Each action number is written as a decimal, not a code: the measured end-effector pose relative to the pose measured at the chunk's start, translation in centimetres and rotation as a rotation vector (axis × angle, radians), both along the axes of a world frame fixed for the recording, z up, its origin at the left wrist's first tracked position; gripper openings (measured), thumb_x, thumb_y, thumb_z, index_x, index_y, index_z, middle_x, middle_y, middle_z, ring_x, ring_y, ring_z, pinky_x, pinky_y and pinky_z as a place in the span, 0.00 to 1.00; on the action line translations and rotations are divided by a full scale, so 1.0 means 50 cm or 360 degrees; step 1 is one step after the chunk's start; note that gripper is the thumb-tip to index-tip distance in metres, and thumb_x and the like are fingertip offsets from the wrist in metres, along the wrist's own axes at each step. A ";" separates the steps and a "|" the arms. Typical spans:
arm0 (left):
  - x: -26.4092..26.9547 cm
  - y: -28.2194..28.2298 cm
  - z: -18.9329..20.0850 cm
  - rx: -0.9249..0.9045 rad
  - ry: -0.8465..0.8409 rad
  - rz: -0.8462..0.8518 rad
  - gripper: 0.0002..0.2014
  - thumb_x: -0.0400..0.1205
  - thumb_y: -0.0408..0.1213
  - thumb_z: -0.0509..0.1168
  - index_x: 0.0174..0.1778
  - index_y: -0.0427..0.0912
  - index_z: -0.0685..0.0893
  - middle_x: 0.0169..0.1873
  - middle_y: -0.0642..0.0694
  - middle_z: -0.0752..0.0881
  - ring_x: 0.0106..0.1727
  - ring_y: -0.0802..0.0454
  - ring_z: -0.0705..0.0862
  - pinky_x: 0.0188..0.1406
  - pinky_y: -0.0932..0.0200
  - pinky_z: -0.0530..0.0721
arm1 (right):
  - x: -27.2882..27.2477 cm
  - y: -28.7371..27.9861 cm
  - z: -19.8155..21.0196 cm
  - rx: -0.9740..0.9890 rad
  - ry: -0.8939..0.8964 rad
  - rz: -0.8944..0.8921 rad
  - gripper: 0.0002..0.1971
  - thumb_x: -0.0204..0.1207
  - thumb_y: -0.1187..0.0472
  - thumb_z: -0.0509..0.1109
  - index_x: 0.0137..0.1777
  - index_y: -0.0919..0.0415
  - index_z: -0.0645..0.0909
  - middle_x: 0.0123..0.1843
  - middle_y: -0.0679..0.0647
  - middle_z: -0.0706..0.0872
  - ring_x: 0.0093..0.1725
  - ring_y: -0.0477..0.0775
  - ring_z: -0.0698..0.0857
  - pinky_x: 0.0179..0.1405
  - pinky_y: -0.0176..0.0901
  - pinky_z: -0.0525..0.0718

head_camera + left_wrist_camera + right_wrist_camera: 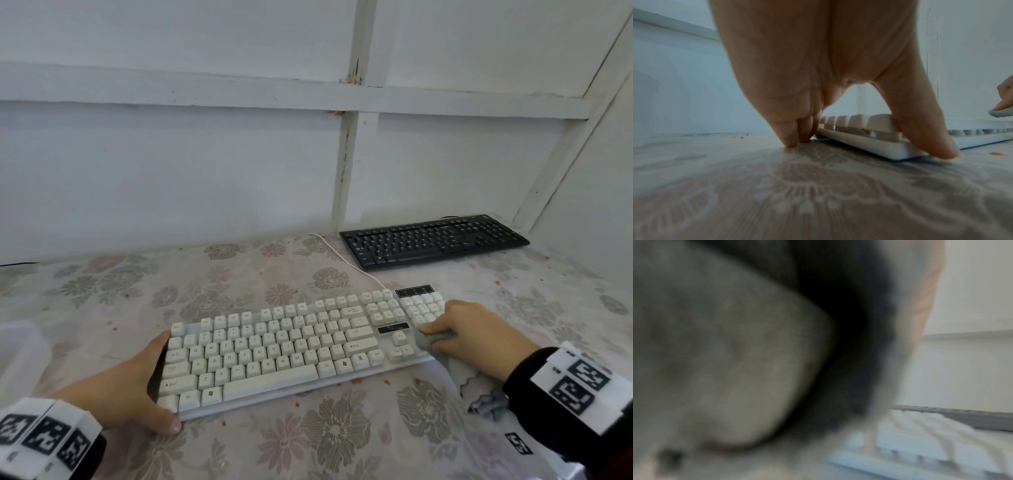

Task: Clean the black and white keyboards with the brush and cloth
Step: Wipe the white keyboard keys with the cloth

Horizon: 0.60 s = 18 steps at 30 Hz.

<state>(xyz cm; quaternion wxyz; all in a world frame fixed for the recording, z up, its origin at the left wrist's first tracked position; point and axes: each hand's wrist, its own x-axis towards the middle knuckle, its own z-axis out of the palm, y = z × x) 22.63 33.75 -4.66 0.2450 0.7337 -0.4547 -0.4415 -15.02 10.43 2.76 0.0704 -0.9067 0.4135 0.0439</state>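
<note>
the white keyboard (pixel 284 349) lies flat on the flower-patterned desk (pixel 342 442), its long axis running from near-left to far-right, its white cable (pixel 337 255) leading away toward the wall. the left hand (pixel 137 387) clasps its left end, thumb (pixel 920 126) on the front corner and fingers (pixel 789 129) at the far corner, tips on the desk. the right hand (pixel 469 334) presses a grey cloth (pixel 435 341) onto the keys near the number pad, fingers curled around it; the cloth's loose end trails off the front edge. the black keyboard (pixel 433 240) sits well apart at the back right, its long axis roughly parallel to the wall. orange crumbs (pixel 388 381) dot the desk.
</note>
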 end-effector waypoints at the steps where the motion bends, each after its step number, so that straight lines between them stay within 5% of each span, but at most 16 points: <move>1: 0.001 0.000 -0.001 -0.0001 -0.0008 -0.0002 0.73 0.41 0.51 0.88 0.77 0.60 0.48 0.70 0.61 0.73 0.71 0.58 0.74 0.76 0.48 0.71 | 0.006 0.003 0.002 0.0024 -0.0064 0.0020 0.13 0.77 0.53 0.68 0.60 0.46 0.86 0.37 0.41 0.68 0.35 0.36 0.68 0.33 0.26 0.68; 5: 0.004 -0.001 -0.002 0.0009 -0.0045 -0.0002 0.71 0.40 0.53 0.88 0.75 0.63 0.48 0.69 0.62 0.73 0.71 0.59 0.74 0.76 0.48 0.70 | 0.030 0.023 -0.014 0.0143 -0.0107 0.0170 0.14 0.78 0.54 0.68 0.62 0.47 0.85 0.35 0.42 0.68 0.34 0.36 0.69 0.34 0.25 0.68; 10: 0.004 -0.001 -0.003 0.0012 -0.0014 -0.0002 0.70 0.42 0.51 0.88 0.75 0.63 0.48 0.69 0.63 0.72 0.71 0.60 0.74 0.76 0.48 0.70 | -0.003 -0.001 -0.019 0.0036 0.0031 0.0105 0.09 0.78 0.55 0.66 0.50 0.52 0.87 0.35 0.43 0.66 0.34 0.37 0.69 0.33 0.26 0.67; 18: 0.009 -0.001 -0.010 0.0013 -0.0025 0.0020 0.73 0.40 0.51 0.88 0.78 0.59 0.49 0.69 0.61 0.74 0.71 0.58 0.74 0.75 0.47 0.72 | -0.034 -0.030 -0.002 0.0031 -0.0204 -0.0049 0.15 0.77 0.52 0.70 0.63 0.41 0.83 0.40 0.44 0.70 0.38 0.37 0.70 0.36 0.27 0.68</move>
